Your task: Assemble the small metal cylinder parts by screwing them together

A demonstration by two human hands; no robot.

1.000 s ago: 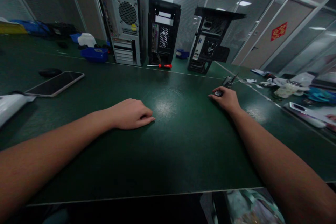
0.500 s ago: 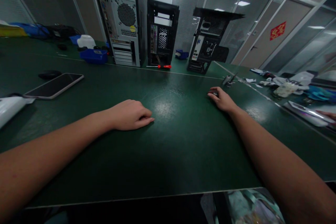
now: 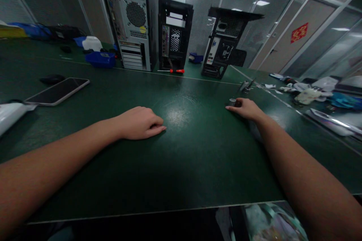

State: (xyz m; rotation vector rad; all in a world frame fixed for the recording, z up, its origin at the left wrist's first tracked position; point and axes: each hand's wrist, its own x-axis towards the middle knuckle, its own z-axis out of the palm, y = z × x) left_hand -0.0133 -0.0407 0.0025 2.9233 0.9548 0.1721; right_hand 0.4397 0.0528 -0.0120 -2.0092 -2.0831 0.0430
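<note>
My left hand (image 3: 140,122) rests palm down on the dark green table (image 3: 181,165), fingers loosely curled and holding nothing. My right hand (image 3: 245,108) lies further right on the table with its fingers closed around a small round silver and black object (image 3: 232,101). Only the top of that object shows past my fingertips. Beyond it lie small metal tools (image 3: 246,86).
Three open computer cases (image 3: 132,19) (image 3: 174,34) (image 3: 226,45) stand at the back, with a red-handled screwdriver (image 3: 175,70) before them. A phone (image 3: 58,90) and a black mouse (image 3: 51,79) lie at the left. A blue bin (image 3: 102,59) sits behind. Clutter (image 3: 311,96) covers the right side.
My right hand has shifted slightly on the table with the small round object, whose top now shows at my fingertips. My left hand has stayed still.
</note>
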